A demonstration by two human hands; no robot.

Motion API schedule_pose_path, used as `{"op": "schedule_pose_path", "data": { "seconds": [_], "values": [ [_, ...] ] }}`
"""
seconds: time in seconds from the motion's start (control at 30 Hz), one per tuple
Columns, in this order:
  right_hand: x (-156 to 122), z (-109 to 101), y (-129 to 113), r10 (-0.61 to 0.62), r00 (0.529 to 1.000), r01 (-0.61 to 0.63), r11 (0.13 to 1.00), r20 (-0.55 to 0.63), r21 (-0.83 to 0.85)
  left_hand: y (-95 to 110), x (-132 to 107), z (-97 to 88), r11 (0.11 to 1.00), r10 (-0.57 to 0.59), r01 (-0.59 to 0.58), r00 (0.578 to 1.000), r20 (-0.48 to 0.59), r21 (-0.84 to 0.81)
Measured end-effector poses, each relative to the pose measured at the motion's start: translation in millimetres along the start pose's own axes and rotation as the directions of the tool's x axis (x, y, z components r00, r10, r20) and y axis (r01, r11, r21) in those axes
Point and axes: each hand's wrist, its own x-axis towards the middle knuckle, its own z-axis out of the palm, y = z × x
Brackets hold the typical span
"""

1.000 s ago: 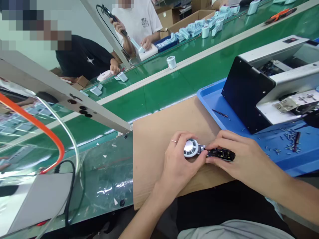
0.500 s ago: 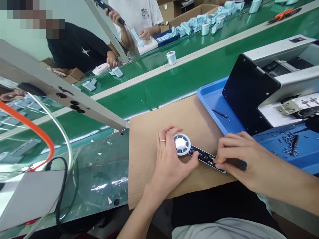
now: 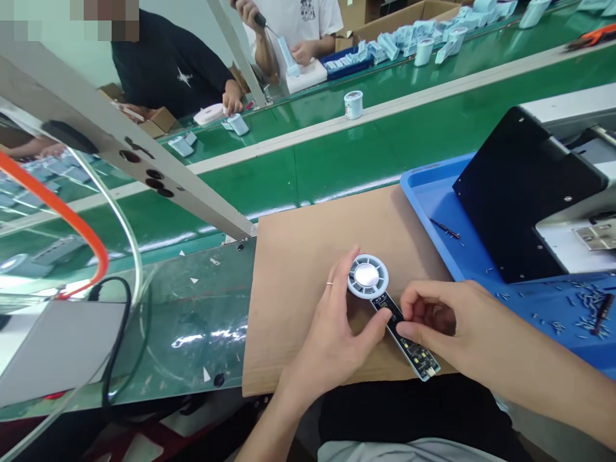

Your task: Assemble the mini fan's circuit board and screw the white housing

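On a cardboard sheet (image 3: 293,276) lies a round light-blue spoked ring (image 3: 355,285) with a white disc in its middle. A narrow black circuit board (image 3: 418,354) with small yellow and white parts runs from it toward my body. My left hand (image 3: 339,327) grips this piece, fingers along the ring's left side and thumb pressed on the upper board. My right hand (image 3: 443,317) is closed at the board's right edge, thumb and index finger touching it around mid-length. Its other fingers are curled in.
At right, a blue tray (image 3: 418,205) holds loose screws (image 3: 590,314), a dark driver bit (image 3: 445,228) and a black-and-white machine (image 3: 524,199). A metal post (image 3: 192,192) slants at left beside an orange hose (image 3: 67,212). Across the green belt (image 3: 317,170), two co-workers handle light-blue parts.
The board has swung so its free end points more toward my body. My right hand has shifted from its far end to mid-length. The camera view has turned slightly left.
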Motion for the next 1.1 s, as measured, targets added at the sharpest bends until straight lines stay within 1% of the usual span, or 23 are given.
{"op": "schedule_pose_path", "data": {
  "seconds": [0.1, 0.23, 0.3, 0.37, 0.4, 0.53, 0.63, 0.7, 0.8, 0.83, 0.97, 1.1],
  "values": [
    [-1, -5, 0, -0.008, 0.996, 0.01, 1.0, 0.086, -0.024, 0, -2, -1.4, 1.0, 0.008, -0.007, 0.999, 0.031, -0.019],
    [-2, -8, 2, -0.013, 0.996, 0.018, 0.997, 0.085, -0.07, -1, -5, -1.5, 0.998, 0.005, -0.002, 0.999, 0.045, -0.063],
    [-2, -7, 5, 0.009, 0.994, -0.004, 0.999, 0.111, -0.045, -1, -5, -1.7, 0.996, 0.008, -0.003, 0.999, 0.054, -0.088],
    [-1, -4, 9, 0.038, 0.989, -0.043, 0.999, 0.145, 0.03, -1, -6, -2.2, 0.995, 0.008, -0.002, 0.998, 0.059, -0.103],
    [-1, -1, 11, 0.049, 0.99, -0.058, 0.996, 0.133, 0.065, -1, -6, -2.5, 0.994, 0.008, -0.002, 0.998, 0.061, -0.106],
    [-3, 14, 18, 0.064, 0.998, -0.066, 0.984, 0.014, 0.168, -2, -6, -3.5, 0.994, 0.025, -0.018, 0.998, 0.059, -0.111],
    [-5, 22, 22, 0.082, 0.996, -0.074, 0.96, -0.019, 0.27, -4, -6, -3.3, 0.994, 0.026, -0.02, 0.998, 0.05, -0.104],
    [-4, 23, 26, 0.091, 0.996, -0.08, 0.945, -0.02, 0.317, -4, -6, -3.0, 0.994, 0.016, -0.011, 0.999, 0.044, -0.105],
    [-4, 24, 30, 0.08, 0.996, -0.09, 0.943, 0.042, 0.32, -4, -6, -2.8, 0.995, 0.012, -0.009, 0.999, 0.037, -0.104],
    [-5, 25, 30, 0.079, 0.996, -0.09, 0.945, 0.046, 0.313, -4, -6, -2.8, 0.995, 0.012, -0.008, 0.999, 0.036, -0.102],
    [-8, 31, 23, 0.085, 0.996, -0.07, 0.954, -0.039, 0.293, -3, -8, -2.8, 0.994, -0.007, 0.012, 0.999, 0.041, -0.104],
    [-9, 35, 14, 0.07, 0.993, -0.04, 0.955, -0.09, 0.294, -2, -8, -2.6, 0.995, -0.018, 0.022, 0.999, 0.044, -0.101]
  ]
}}
